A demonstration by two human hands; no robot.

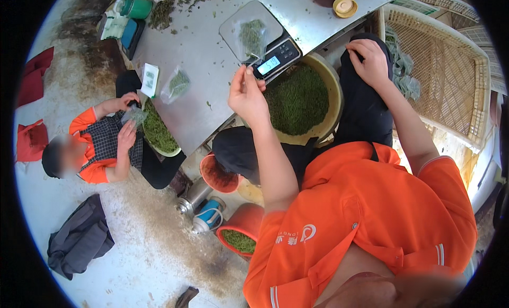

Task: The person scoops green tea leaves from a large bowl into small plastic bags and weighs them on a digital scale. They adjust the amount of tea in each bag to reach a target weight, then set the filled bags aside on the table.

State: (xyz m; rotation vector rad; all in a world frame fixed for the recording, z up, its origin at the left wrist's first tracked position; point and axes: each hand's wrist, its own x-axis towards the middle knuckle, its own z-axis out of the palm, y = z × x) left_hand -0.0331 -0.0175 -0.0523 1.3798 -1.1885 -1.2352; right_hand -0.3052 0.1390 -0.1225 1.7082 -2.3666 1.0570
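Observation:
A clear plastic bag of green dried leaves (251,36) lies on the steel pan of a digital scale (229,31). My left hand (248,96) is closed in a pinch at the bag's near edge, beside the scale's lit display (269,65). Over my right knee rests my right hand (369,59), fingers loosely bent and apart, with nothing seen in it. Between my knees stands a wide yellowish tub (335,96) with a heap of green leaves (297,101) inside.
Another leaf-filled bag (178,85) lies on the metal table (207,59). At left, a co-worker (106,138) handles a bag over a basin of leaves (159,130). A wicker basket (445,59) is at right; red buckets (218,173) and thermos flasks (208,215) stand on the floor.

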